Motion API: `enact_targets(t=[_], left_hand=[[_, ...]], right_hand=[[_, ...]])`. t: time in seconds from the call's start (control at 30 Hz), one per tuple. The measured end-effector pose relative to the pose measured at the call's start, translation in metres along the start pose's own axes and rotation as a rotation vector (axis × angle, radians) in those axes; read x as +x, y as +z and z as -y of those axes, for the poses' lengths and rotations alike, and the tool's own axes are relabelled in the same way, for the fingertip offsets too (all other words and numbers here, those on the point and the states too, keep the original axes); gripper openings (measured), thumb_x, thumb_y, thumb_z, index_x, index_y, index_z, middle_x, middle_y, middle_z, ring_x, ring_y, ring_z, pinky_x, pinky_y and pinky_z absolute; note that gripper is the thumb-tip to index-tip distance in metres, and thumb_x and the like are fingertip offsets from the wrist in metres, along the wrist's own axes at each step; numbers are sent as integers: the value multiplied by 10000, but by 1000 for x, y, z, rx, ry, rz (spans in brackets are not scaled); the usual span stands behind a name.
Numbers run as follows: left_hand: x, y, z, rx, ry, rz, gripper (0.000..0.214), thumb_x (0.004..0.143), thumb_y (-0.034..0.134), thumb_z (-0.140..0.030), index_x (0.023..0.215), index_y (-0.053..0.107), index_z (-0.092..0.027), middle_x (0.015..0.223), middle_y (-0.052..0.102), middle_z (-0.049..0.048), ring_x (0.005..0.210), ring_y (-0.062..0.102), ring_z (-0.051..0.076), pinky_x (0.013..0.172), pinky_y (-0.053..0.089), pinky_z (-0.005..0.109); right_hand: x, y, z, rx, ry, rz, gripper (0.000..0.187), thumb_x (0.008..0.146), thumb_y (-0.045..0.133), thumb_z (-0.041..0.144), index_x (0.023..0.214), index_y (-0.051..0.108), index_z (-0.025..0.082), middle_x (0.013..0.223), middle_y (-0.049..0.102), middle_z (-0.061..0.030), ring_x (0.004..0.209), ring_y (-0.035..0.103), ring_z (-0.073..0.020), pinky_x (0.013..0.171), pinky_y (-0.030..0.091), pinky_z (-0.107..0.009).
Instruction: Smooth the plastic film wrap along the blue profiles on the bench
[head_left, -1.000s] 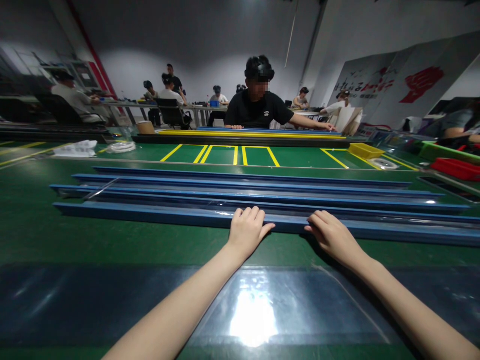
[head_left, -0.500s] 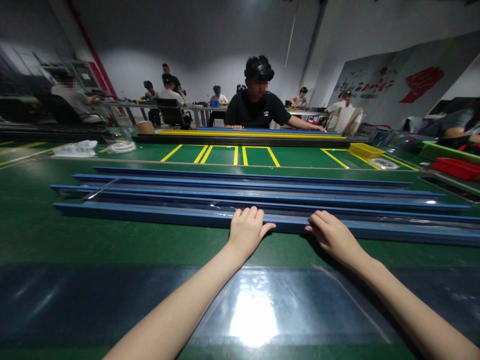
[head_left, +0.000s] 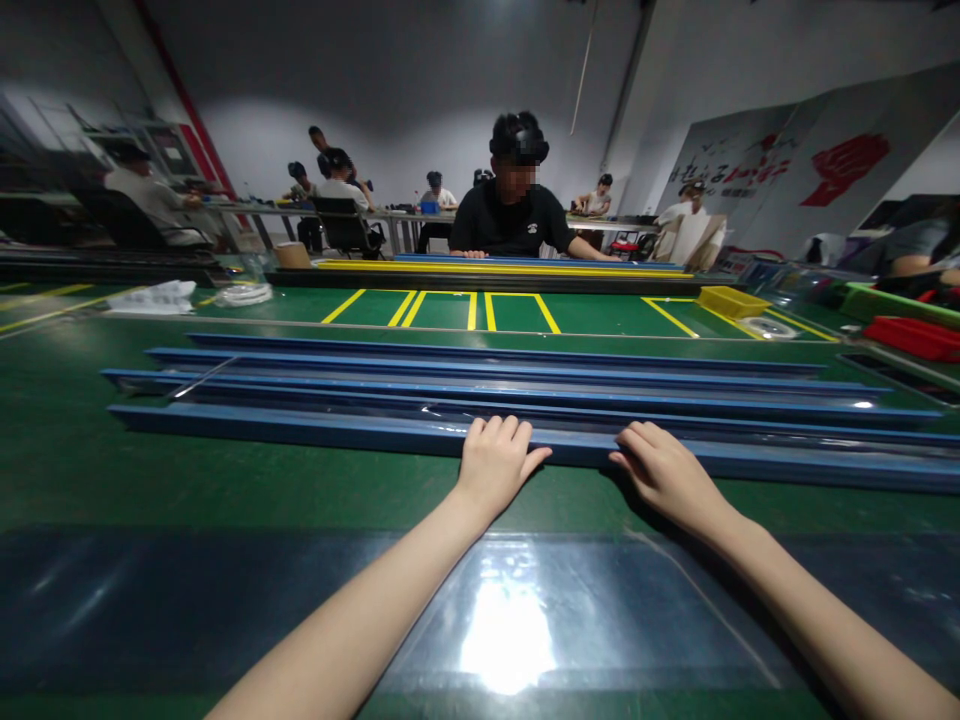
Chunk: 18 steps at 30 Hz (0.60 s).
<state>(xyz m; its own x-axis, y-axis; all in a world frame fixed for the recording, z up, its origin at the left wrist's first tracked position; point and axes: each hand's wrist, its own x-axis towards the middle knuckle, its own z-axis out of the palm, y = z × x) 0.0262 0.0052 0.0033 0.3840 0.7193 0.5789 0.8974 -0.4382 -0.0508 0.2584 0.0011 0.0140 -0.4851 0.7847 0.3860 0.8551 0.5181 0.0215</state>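
Long blue channel-shaped strips lie side by side across the green work surface. On the nearest blue channel strip [head_left: 300,432] rests my left hand [head_left: 493,458], its fingers curled over the front wall and its thumb pointing right along it. A little to the right, my right hand [head_left: 661,465] has its fingers bent over the same wall, with the thumb in front. Both fingertips are partly hidden behind the edge. Clear film [head_left: 442,411] shows inside the strips. Under my forearms, a wide transparent sheet [head_left: 225,610] lies flat and reflects a bright light.
Across the bench, a co-worker in a black shirt [head_left: 510,215] sits behind yellow and blue strips [head_left: 502,266]. A yellow tray [head_left: 731,301] and a red bin [head_left: 915,338] stand at the right. White coils [head_left: 241,294] lie at the left. Yellow tape lines mark the green surface.
My hands and the blue strips stay practically still. The co-worker's outstretched arm opposite has shifted slightly, and a standing person in the background has moved left.
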Motion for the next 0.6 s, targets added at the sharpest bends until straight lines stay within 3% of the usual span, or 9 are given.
enact_targets(t=[0.27,0.6], left_hand=[[1,1,0,-24,31,2,300,836,442,-444,763,561,-178,745,605,32,734,519,187,657,278,331],[1,2,0,-43,23,-8,277,830,434,-414,760,562,-177,745,605,40,739,524,197,670,296,346]], right_hand=[[0,0,4,-32,26,20,242,882,338,362,841,491,180,819,566,-73,772,476,-198,669,340,-314],[11,-9,11,-7,82,171,310,877,337,399,868,552,176,867,597,-78,816,540,-194,709,378,-296]])
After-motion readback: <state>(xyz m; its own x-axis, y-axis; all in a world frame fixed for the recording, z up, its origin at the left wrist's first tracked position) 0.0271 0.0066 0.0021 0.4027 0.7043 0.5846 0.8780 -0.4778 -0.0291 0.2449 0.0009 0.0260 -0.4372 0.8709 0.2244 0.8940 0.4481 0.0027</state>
